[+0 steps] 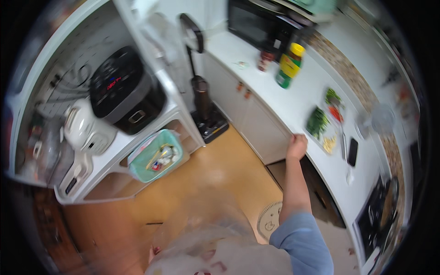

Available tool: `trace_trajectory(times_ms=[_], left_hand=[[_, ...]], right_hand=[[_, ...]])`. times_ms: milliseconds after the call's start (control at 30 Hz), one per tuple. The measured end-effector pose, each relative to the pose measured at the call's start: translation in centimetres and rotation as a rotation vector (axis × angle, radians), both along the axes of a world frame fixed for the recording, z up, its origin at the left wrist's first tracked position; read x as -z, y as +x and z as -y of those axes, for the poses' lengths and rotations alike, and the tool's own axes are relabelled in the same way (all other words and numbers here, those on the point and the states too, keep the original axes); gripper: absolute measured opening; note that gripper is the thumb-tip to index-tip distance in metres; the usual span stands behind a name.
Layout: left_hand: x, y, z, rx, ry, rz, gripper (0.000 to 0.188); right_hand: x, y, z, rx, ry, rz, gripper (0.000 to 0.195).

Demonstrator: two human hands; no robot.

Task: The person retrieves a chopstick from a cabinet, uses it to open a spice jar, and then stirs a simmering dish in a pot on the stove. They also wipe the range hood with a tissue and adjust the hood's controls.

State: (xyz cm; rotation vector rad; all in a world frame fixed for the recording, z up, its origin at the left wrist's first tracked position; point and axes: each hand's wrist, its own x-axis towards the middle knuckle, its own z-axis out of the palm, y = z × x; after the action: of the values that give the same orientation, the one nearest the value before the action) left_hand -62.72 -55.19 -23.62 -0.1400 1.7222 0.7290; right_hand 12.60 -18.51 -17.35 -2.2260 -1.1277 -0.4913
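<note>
My right hand [297,147] is at the front edge of the white countertop [271,99], its fingers curled; whether it touches the edge or holds anything is hard to make out. Just beyond it on the counter lie chopped green leaves [317,122], cut red pepper pieces [335,113], more chopped greens [332,97] and a pale chopped heap [329,144]. A knife [343,146] and a black phone-like object [352,152] lie beside them. Low by my body, only a bit of my left hand [153,252] shows, mostly hidden by the apron.
A yellow-and-green bottle [289,67] and a dark red jar [265,60] stand before a microwave [252,25]. At right is a black stove [373,213]. To the left are a multicooker [127,89], a white appliance [89,129], a lined bin [154,156] and an upright vacuum [202,99].
</note>
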Motion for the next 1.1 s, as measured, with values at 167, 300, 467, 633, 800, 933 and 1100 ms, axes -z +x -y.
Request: trace_trajectory(times_ms=[167,300,467,633,800,933,1100], left_hand=[[-7.6,4.3,-5.6,0.053,0.084,-0.067,0.046],[-7.4,1.0,-8.3,-0.018,0.216,-0.116,0.045],[-10.2,-3.7,-16.0,0.024,0.413,-0.279,0.036],[-8.6,-14.4,-20.4,0.032,0.646,-0.562,0.04],[-11.6,-22.7,-25.9,-0.307,0.773,-0.679,0.047],[-16.1,-28.1,-30.5,-0.654,0.892,-0.809,0.044],[-21.9,-29.7,-34.2,-0.627,1.123,-0.918,0.038]], right_hand=[[1.3,-13.3,-1.8,-0.475,0.027,-0.256,0.008],[-3.7,-32.0,-3.8,-1.072,0.081,-0.325,0.013],[-4.9,-45.1,-8.2,-1.036,-0.262,-0.355,0.016],[-1.2,-51.2,-10.9,-1.007,-0.144,-0.286,0.02],[-6.1,-55.5,-8.3,-0.89,-0.414,-0.439,0.021],[-7.0,-56.2,-5.7,-0.909,-0.48,-0.52,0.017],[-7.2,-58.1,-6.0,-1.016,-0.333,-0.494,0.003]])
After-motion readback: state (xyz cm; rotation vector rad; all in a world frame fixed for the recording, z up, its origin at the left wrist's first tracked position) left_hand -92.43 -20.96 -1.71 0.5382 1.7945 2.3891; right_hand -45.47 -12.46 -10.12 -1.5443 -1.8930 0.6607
